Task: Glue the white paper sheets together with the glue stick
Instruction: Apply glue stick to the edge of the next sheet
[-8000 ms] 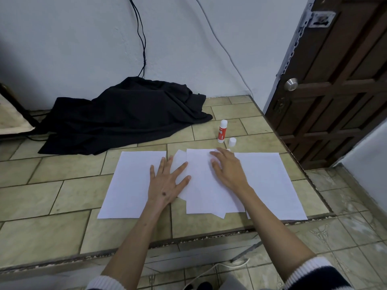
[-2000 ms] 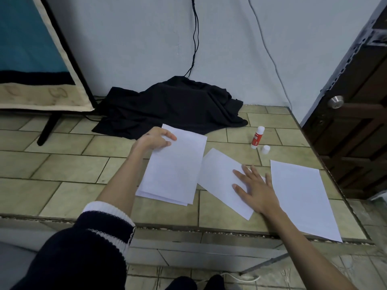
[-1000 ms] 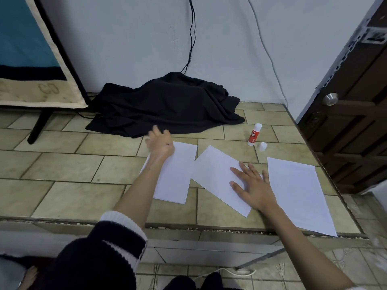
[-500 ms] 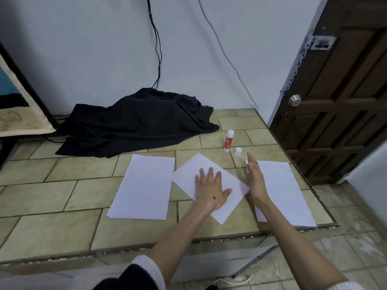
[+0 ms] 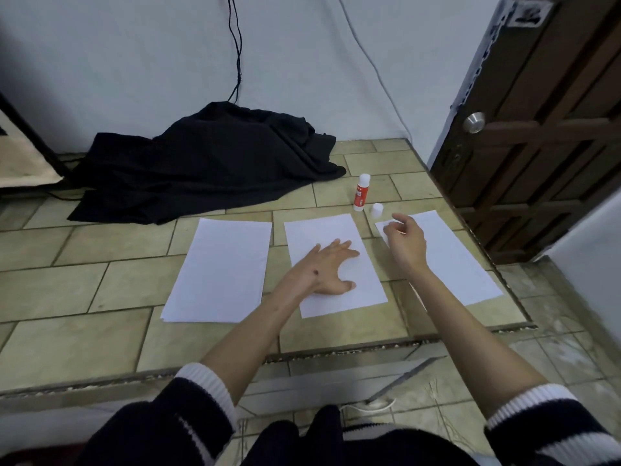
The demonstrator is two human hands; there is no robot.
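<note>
Three lots of white paper lie side by side on the tiled ledge: a left stack (image 5: 220, 270), a middle sheet (image 5: 366, 287) and a right sheet (image 5: 450, 253). My left hand (image 5: 324, 270) rests flat on the middle sheet with fingers spread. My right hand (image 5: 405, 240) hovers over the near-left corner of the right sheet, fingers loosely curled, holding nothing that I can see. An uncapped red and white glue stick (image 5: 361, 192) stands upright behind the middle sheet, with its white cap (image 5: 377, 210) beside it.
A crumpled black cloth (image 5: 205, 159) lies at the back against the wall under hanging cables. A dark wooden door (image 5: 544, 122) stands at the right. The ledge's front edge (image 5: 302, 354) drops to the lower floor. A framed panel (image 5: 20, 153) leans at far left.
The middle sheet has been turned from a diagonal to straight, in line with the others. My left hand stays on it; my right hand has lifted off the right sheet's edge.
</note>
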